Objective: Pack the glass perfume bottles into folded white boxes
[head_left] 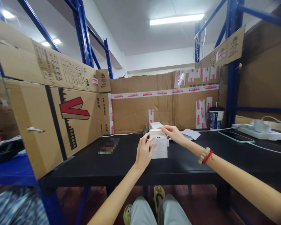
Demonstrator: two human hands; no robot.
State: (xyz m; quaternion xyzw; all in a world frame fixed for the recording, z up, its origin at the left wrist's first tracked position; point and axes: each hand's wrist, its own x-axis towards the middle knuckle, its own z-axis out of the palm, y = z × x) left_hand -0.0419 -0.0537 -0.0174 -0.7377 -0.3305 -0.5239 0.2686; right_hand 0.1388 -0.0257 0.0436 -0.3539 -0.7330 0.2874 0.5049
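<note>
A small white box [159, 150] with fine grey print on its front face stands near the middle of the black table. At its left side my left hand [144, 152] is closed, with the thumb across the printed face and the fingers along the edge. My right hand [174, 134] reaches over from the right, its fingertips pinched at the upper right edge of the same box. More white pieces [155, 125] stand just behind, partly hidden by the hands. Beside them, to the left, is a small dark bottle-shaped object [145, 129].
A folded white paper [191, 134] lies right of the hands. Further right are a phone [236, 136] on a cable, a white power strip [259, 132] and a lidded cup [216, 118]. Cardboard panels [140, 109] wall the black table [103, 167]. A blurred patch [109, 146] lies left.
</note>
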